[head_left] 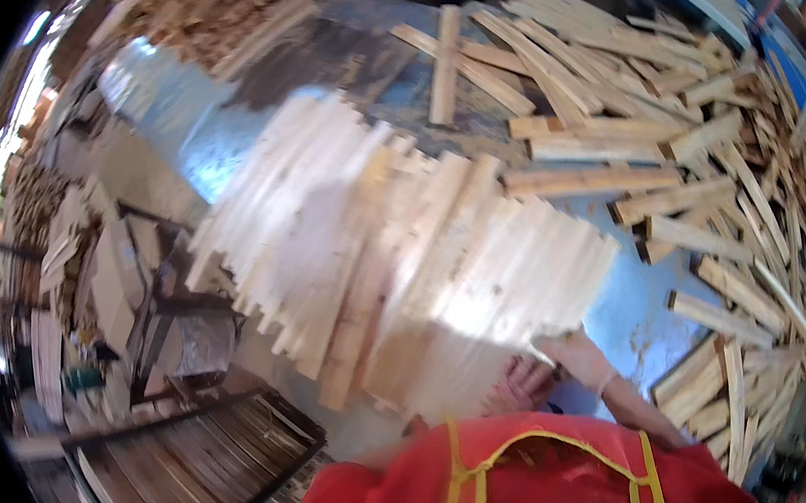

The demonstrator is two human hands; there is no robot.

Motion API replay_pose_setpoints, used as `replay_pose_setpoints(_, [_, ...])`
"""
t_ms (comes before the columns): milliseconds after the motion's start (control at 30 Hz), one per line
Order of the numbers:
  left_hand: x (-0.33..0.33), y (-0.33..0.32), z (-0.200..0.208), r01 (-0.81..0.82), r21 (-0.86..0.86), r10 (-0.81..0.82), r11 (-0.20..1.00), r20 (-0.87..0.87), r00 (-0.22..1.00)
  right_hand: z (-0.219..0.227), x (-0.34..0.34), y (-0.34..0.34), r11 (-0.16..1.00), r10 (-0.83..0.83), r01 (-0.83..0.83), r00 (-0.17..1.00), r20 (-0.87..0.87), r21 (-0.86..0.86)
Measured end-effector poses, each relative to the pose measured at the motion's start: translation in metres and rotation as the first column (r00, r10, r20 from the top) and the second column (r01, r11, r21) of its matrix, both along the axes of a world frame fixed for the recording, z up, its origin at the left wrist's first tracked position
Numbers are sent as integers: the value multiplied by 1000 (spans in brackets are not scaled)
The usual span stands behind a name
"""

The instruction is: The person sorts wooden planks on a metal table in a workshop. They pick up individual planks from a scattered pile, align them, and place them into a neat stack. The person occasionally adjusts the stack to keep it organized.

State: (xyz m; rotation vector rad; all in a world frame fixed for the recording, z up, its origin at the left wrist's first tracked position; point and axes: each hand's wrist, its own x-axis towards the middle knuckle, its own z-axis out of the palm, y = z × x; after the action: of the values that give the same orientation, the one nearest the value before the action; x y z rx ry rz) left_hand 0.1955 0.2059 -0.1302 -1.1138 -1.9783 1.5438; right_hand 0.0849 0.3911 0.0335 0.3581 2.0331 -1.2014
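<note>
A wide layer of pale wooden strips (514, 269), laid side by side with uneven ends, covers the middle of the blue worktable (618, 302). My right hand (577, 359) is at the near right corner of this layer. Its fingers look closed near a small whitish bit that blur keeps me from making out. Close beside it, nearer my body, is my left hand (523, 384), its fingers side by side and loosely stretched. My red clothing with yellow trim (544, 444) hides most of the left forearm. A browner strip (357, 326) lies among the paler ones.
Loose wooden pieces (656, 203) lie in a large jumbled heap along the right side. More strips are stacked (208, 20) at the far left. A dark-framed rack of brown boards (200, 473) stands at the lower left. Cardboard (114, 284) leans at the left.
</note>
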Motion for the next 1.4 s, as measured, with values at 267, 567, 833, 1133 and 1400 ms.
replay_pose_setpoints(267, [-154,-176,120,-633,744,-349,213,664,662,-42,-121,-161,876,481,-417,742,-467,241])
replay_pose_setpoints(567, [-262,-311,115,-634,731,-37,251,662,748,-26,-250,-276,991,110,-126,953,-282,-41])
replay_pose_setpoints(833, [-274,-297,146,-669,714,-40,208,689,724,-52,-322,-65,520,631,286,507,-587,805])
replay_pose_setpoints(1133, [-260,-311,133,-639,747,-3,183,651,759,-19,-267,-59,873,337,-122,851,-402,472])
replay_pose_setpoints(1400, [-258,-318,146,-679,723,-64,127,689,722,-65,-162,-237,997,-57,67,975,-213,41])
